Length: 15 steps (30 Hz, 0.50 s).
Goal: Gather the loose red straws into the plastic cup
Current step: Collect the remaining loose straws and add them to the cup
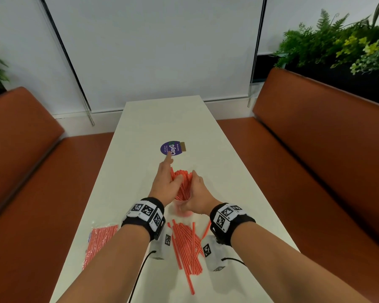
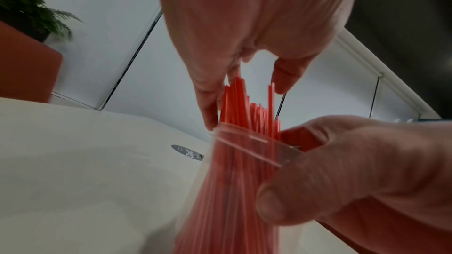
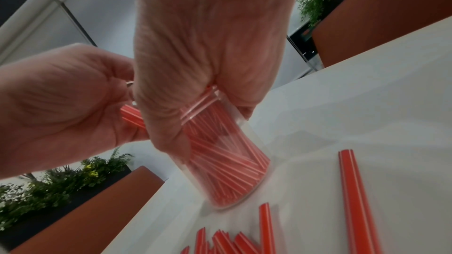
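Just white table (image 1: 140,132) btwn orange benches (image 1: 315,138), plants (image 1: 337,47) behind.

A round purple sticker (image 1: 172,148) on the table (image 1: 217,149) reads "ClayG"; smaller print illegible.

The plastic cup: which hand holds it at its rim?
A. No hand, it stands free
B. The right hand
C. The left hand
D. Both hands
B. The right hand grips the plastic cup around its rim, as the right wrist view shows, while the left hand is at the straws in the cup, above the rim.
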### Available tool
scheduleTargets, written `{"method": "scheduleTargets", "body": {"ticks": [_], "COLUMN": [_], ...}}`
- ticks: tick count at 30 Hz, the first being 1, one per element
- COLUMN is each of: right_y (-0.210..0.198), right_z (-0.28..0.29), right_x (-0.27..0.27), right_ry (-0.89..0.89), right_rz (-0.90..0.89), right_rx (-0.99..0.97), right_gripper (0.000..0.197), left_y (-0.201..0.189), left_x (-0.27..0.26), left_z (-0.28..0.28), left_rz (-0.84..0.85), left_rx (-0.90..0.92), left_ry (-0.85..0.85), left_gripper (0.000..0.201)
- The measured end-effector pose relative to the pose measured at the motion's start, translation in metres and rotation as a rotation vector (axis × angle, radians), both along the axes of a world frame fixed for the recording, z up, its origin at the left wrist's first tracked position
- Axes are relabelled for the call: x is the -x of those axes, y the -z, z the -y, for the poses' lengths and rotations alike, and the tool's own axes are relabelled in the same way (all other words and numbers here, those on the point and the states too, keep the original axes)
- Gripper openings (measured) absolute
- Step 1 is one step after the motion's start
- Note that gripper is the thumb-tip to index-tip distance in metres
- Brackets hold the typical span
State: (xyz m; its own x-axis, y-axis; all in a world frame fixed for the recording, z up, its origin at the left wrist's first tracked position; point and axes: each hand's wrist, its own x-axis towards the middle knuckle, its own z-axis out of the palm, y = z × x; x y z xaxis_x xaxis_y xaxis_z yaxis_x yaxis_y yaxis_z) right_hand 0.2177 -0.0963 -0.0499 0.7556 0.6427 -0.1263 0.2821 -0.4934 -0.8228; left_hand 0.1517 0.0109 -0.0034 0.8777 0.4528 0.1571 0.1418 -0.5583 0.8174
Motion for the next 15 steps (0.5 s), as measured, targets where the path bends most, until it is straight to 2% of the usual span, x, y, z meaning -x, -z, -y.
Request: {"method": "scheduleTargets", "body": {"ticks": [3,5,7,9,11,12,15], "right_y": [-0.001,-0.004,-0.005,-0.006,-0.007,-0.008,-0.009], "right_z": [-0.001,-0.004,-0.006,-0.004,-0.003,-0.004,-0.007], "right_x": [0.004,0.008,0.007,0.003,0.000,0.000,0.002], "right_ry": [-0.041,-0.061,-0.054,-0.048,-0.033,-0.020,-0.014], "right_rz": [0.064,0.095,0.085,0.092,0.075,0.059,0.009], "right_rx": [-0.025,0.004,0.003,0.000,0.000,-0.005,-0.039], "right_gripper": [0.115,0.123,0.122,0.117,0.119,0.123,0.139], "left_y": [0.005,0.005,0.004,0.005,0.007,0.009,0.012], "left_x": [-0.002,-0.003,-0.001,0.004,0.010,0.012,0.016], "left_z": [0.006,0.009,0.007,0.001,-0.007,-0.010,-0.014], "left_rz": [-0.101,-0.090,-0.047,-0.015,-0.074,-0.130,-0.208], "left_rx": [-0.075,0.015,0.122,0.251,0.320,0.301,0.168], "left_ry": [0.036,0.017,-0.010,-0.012,0.014,0.040,0.041], "left_gripper": [0.039,0.035,0.043,0.067,0.090,0.095,0.084]}}
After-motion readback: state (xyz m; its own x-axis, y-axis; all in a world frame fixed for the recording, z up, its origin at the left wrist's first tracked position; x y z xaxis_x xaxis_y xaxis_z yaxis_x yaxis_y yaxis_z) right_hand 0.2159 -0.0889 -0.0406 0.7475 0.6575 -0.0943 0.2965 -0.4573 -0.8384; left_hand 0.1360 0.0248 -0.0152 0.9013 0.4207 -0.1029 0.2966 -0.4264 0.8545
